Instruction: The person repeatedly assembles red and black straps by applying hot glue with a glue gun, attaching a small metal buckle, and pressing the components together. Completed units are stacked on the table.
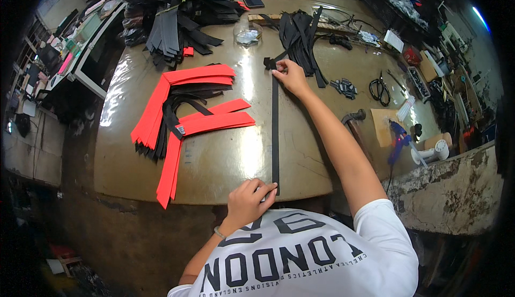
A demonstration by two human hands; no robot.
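Observation:
A long black flat strap (275, 131) lies straight across the table from near its front edge toward the middle. At the near end, my left hand (249, 201) pinches the strap between thumb and fingers. My right hand (290, 76) grips the far end, fingers closed, beside a small dark piece (270, 62) whose kind I cannot make out. Just beyond the right hand lies a loose bundle of black straps (299, 37). To the left of the strap are folded red strips (214, 121) and a stack of red strips (153, 106) with black strips (198, 89) among them.
A large heap of grey and black strips (177, 23), a phone (252, 0) and a clear bowl (248, 35) are at the back. On the right are small dark pieces (343, 88), scissors (380, 91), a hammer (354, 117), a blue glue gun (399, 133) and a white spool (441, 149).

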